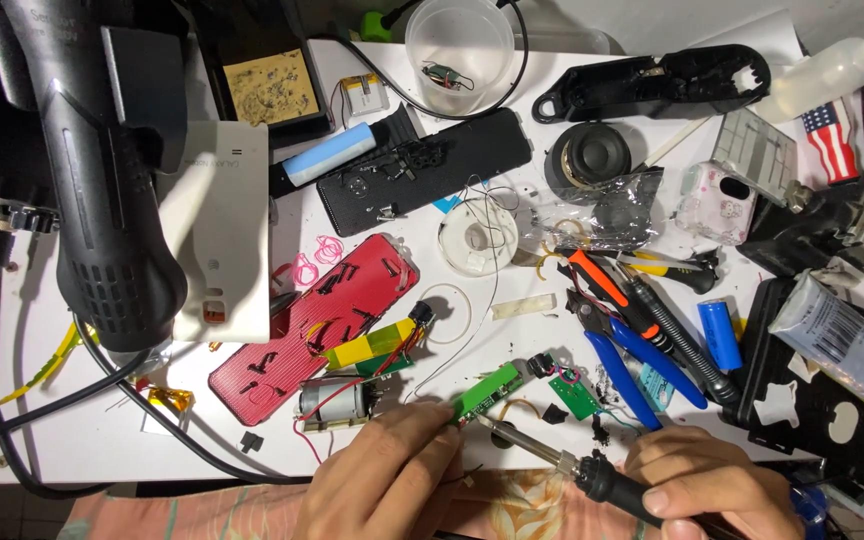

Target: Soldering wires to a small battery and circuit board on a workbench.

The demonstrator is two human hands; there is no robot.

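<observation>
My left hand (387,480) pinches the near end of a small green circuit board (489,390) at the table's front edge. My right hand (712,485) grips the black handle of a soldering iron (592,475), whose metal tip (487,425) touches the board's near end. Thin wires run from the board to a small silver motor (337,402) just left of my left hand. A second small green board (574,395) with wires lies right of the first.
A red ribbed cover (312,325) holding screws lies left of centre. Blue-handled cutters (632,365), orange pliers (602,285), a blue battery (720,335), a solder spool (477,235), a black hot-air gun (92,180) on a white stand, a plastic cup (459,45) and black casings crowd the white table (82,440).
</observation>
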